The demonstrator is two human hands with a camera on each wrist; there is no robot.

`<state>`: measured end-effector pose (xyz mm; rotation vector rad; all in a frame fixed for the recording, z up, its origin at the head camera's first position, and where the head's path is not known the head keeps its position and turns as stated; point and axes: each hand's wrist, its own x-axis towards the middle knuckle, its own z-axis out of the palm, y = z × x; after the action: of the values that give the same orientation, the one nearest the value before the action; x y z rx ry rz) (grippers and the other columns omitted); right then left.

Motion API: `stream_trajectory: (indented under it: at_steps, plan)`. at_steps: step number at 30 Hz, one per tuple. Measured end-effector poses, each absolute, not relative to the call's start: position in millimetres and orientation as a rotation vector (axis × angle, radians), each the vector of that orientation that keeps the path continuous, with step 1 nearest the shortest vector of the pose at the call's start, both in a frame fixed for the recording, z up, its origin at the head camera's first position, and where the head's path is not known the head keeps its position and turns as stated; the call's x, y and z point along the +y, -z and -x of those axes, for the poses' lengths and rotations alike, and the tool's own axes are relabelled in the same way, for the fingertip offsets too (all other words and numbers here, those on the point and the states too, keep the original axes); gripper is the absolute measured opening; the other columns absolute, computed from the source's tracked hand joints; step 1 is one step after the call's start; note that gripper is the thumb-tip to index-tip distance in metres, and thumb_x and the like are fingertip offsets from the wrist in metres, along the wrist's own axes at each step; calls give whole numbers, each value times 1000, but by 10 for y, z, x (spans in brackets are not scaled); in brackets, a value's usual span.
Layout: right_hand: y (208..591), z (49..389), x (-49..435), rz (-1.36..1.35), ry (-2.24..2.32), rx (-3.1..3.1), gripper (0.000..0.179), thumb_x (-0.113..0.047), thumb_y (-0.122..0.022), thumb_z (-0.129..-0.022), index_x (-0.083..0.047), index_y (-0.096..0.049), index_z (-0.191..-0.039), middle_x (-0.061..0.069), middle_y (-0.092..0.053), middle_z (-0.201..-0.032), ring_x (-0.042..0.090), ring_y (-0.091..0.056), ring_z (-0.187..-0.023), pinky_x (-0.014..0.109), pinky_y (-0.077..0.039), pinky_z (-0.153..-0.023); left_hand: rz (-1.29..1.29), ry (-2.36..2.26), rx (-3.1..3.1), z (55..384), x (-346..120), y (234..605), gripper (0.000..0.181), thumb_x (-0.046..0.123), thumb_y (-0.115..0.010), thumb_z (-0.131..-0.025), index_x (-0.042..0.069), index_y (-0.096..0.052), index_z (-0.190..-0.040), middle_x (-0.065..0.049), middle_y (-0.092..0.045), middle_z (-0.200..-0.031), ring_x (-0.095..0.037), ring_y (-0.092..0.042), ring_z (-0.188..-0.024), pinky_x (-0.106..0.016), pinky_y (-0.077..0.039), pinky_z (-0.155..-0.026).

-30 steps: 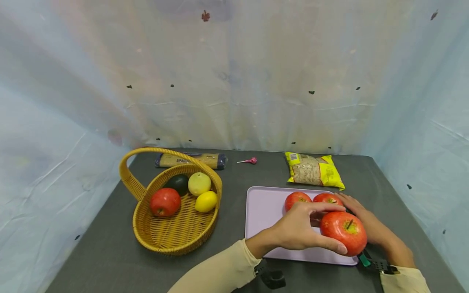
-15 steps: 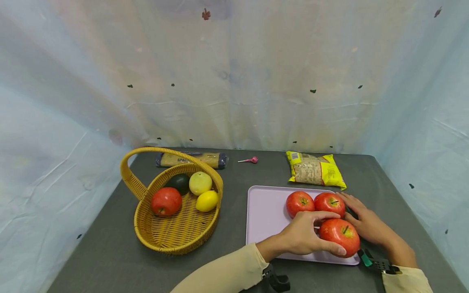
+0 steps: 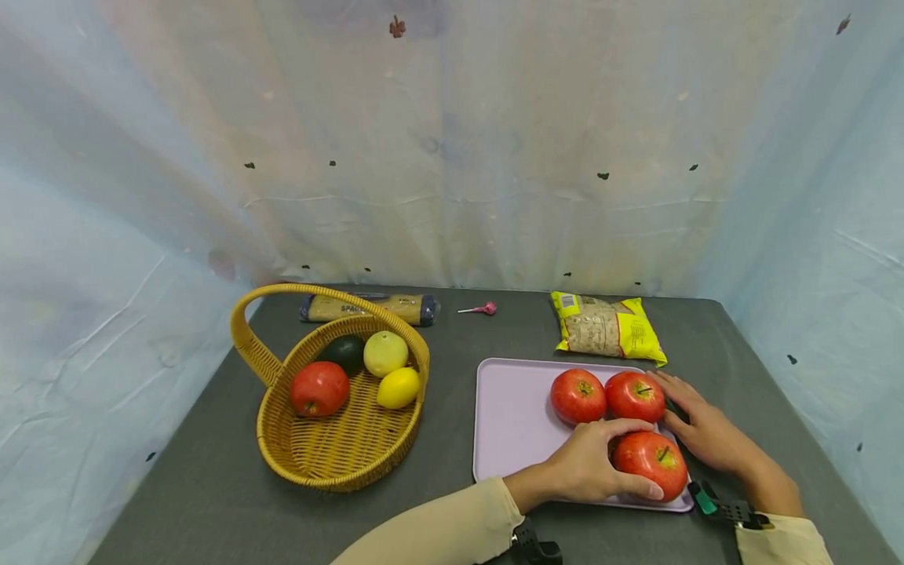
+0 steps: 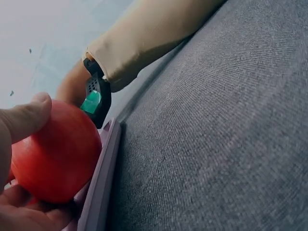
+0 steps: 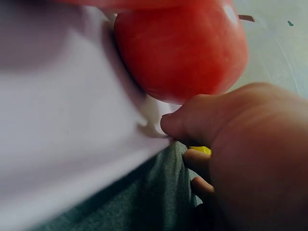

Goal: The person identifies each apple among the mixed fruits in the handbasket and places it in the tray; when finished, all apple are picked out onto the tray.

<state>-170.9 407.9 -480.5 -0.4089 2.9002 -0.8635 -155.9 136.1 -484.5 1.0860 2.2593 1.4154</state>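
In the head view, my left hand (image 3: 588,464) grips a large red apple (image 3: 655,463) low at the front right corner of the lilac tray (image 3: 508,416). In the left wrist view, thumb and fingers curl round that apple (image 4: 60,154) beside the tray's rim (image 4: 103,173); whether its underside touches the tray is hidden. My right hand (image 3: 709,424) holds the tray's right edge, thumb at the rim and fingers outside, as the right wrist view shows. Close to that thumb lies a second red apple (image 3: 635,396), and a third apple (image 3: 577,396) sits to its left on the tray.
A yellow wicker basket (image 3: 339,479) at left holds a red apple (image 3: 320,389), a dark green fruit (image 3: 346,353), a pale green fruit (image 3: 385,353) and a lemon (image 3: 399,388). Behind are a spaghetti pack (image 3: 402,309), a lollipop (image 3: 487,308) and a yellow bag (image 3: 600,326).
My left hand has lowered the apple toward the tray's front right corner, and the two apples behind show more fully. The right hand has stayed at the tray's edge.
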Motion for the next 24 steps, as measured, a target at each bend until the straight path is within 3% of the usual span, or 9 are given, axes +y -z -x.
stream_trajectory:
  at_steps: [14,24]
  plan:
    - [4798,1715,4078,419,857,2903,67,-19,-66,-108,-5,-39,-168,38,-36,-166,69,-33,-148,94,-30,-103,-1036,-1139,2508,1501,1370,4747,81,51,-94,-85,32,-60,-157,16,-71,-137,-2,-58,-113,-19,-48,-100]
    - [4808,1707,4077,399,878,2887,69,-19,-66,-108,-6,-38,-169,38,-35,-167,69,-31,-149,95,-29,-102,-987,-1025,2552,1430,1192,4554,83,56,-92,-85,27,-61,-156,16,-73,-132,-1,-62,-111,-16,-51,-94]
